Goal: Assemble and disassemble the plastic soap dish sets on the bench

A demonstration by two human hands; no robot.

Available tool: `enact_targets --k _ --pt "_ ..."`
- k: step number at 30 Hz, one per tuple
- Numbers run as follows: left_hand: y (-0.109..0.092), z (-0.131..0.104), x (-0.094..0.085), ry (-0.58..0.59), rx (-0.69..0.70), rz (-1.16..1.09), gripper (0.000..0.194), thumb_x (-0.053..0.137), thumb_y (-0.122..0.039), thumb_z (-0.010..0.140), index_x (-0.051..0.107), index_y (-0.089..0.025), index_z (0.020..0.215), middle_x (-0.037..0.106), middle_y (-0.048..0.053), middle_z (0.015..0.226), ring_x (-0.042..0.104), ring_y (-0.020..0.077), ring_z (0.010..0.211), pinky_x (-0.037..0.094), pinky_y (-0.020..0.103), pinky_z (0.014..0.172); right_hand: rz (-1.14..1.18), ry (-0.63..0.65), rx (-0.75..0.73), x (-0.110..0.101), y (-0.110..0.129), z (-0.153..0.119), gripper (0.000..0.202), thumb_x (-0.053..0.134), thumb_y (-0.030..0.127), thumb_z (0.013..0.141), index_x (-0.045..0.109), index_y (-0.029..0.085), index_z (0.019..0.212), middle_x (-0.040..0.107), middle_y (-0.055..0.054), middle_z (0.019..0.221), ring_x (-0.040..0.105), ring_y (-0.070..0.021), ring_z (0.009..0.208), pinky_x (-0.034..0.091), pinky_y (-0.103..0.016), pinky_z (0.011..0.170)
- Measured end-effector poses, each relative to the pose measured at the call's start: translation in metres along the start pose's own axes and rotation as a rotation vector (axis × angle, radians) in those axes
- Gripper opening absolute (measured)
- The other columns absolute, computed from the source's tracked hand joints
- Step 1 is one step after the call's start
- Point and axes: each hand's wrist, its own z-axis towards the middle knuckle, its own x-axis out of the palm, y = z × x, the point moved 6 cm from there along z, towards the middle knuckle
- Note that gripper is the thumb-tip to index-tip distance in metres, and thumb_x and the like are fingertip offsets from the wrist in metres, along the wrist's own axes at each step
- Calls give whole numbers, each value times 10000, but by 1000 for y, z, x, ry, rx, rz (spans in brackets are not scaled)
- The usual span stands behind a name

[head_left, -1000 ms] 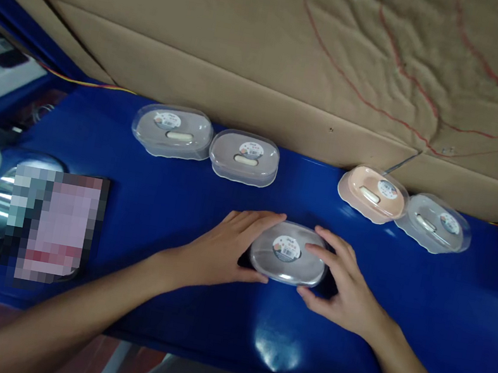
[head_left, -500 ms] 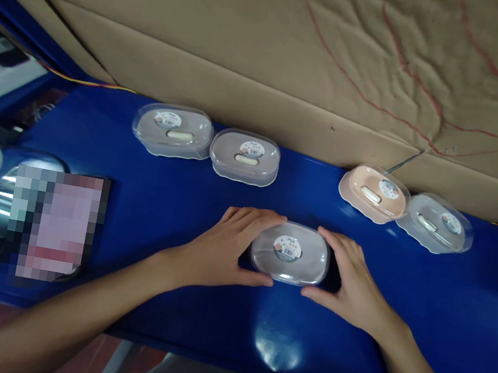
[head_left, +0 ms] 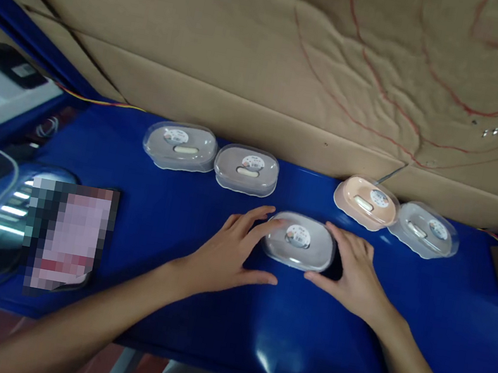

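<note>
A grey oval plastic box with a clear lid and a round printed label lies in front of me on the blue table. My right hand grips its right end, thumb at the near corner and fingers at the far one. At the left end, my left hand is open, thumb and fingers spread. Its thumb is apart from the box, while the index fingertip overlaps the left rim; whether it touches I cannot tell.
Along the back of the blue table stand two grey lidded boxes, a peach one and another grey one. A blurred-out phone, a dark glossy object and a white cable lie left. Cardboard lines the back.
My left hand has loosened from the box and its thumb has moved off the near edge. The right hand stays on the box. The whole view has shifted slightly.
</note>
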Motion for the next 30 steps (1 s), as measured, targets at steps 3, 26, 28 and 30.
enact_targets --k 3,26,28,30 --pt "0 0 -7 -84 0 46 853 636 -678 1006 298 -211 1634 404 277 1632 467 434 1492 484 594 1106 -135 -103 18 -11 -9 19 937 631 783 939 384 205 1634 583 -229 1511 537 -426 1400 379 -600 1127" --pt "-17 -4 0 42 82 33 554 619 -365 1085 437 -223 1589 475 218 1613 523 395 1440 480 605 1131 -231 -222 73 -45 -41 2 550 640 587 1012 591 219 1418 564 -216 1421 503 -473 1449 387 -698 1151" --pt "-15 -4 1 57 63 -28 606 665 -382 1063 427 -243 1603 469 200 1624 497 383 1471 463 593 1165 -148 -163 43 -40 -26 -9 546 668 576 1000 575 247 1426 553 -195 1394 536 -449 1415 461 -656 1104" --pt "-14 -5 4 77 50 -92 738 748 -449 1009 392 -258 1627 447 198 1645 459 388 1508 440 598 1193 -87 -80 -2 -32 -4 -16 567 709 555 983 557 275 1452 550 -176 1394 582 -414 1351 525 -599 1052"
